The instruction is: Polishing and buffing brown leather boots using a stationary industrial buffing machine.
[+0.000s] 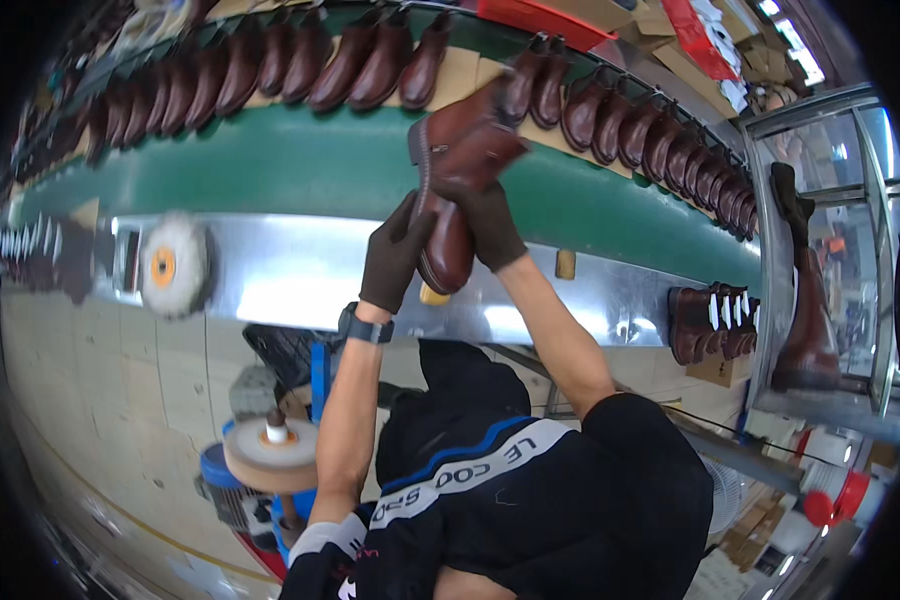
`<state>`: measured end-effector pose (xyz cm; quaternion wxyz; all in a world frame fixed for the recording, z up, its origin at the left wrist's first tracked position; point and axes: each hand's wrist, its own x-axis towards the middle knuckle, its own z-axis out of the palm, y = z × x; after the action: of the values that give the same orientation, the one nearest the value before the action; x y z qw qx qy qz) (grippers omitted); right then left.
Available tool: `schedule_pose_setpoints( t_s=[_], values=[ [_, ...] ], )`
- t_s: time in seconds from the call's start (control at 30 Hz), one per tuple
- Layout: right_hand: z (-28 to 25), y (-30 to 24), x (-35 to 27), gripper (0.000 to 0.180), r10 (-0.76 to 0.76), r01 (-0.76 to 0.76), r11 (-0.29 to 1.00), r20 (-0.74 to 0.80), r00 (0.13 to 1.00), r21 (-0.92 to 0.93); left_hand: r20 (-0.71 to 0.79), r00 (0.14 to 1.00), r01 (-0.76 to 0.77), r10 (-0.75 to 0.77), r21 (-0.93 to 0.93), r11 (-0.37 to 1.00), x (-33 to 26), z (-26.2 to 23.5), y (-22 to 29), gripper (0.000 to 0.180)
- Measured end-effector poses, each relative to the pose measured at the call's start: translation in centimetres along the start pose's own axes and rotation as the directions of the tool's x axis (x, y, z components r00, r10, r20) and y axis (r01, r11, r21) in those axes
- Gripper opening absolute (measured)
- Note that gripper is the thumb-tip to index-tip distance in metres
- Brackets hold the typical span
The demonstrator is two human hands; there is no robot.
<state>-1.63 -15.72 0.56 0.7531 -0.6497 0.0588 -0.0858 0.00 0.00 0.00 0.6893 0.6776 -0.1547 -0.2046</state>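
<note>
A dark reddish-brown leather ankle boot (452, 238) is held up over the metal ledge, its toe toward me and its shaft pointing away. My left hand (394, 252), in a dark glove, grips the boot along the sole's edge. From the other side my right hand (488, 222), gloved the same way, is closed round the upper near the ankle. The boot's shaft is slightly smeared by motion. Below the toe a small yellowish block (433, 296) lies on the ledge, partly hidden by the boot.
Rows of similar boots (370, 68) line the far side of a green conveyor belt (300, 160). A white fluffy buffing wheel (175, 265) stands left on the metal ledge (290, 275). More boots (705, 320) sit right, beside a glass-panelled metal frame (878, 250). A second wheel (270, 452) stands lower left.
</note>
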Motion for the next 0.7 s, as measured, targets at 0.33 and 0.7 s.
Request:
schedule_pose_setpoints(
  t_s=[0.33,0.7],
  values=[
    [-17.2,11.5,27.4,0.089,-0.066,-0.397,0.657,-0.573,0.817,-0.641,-0.352,0.823,0.518,-0.445,0.145,0.843,-4.0,-3.6,-6.2,0.044],
    [-8.3,17.6,4.0,0.045,-0.194,-0.109,0.337,-0.182,0.964,-0.935,-0.433,0.675,0.497,-0.598,0.865,-0.066,-2.1,-5.8,-10.9,0.132]
  ],
)
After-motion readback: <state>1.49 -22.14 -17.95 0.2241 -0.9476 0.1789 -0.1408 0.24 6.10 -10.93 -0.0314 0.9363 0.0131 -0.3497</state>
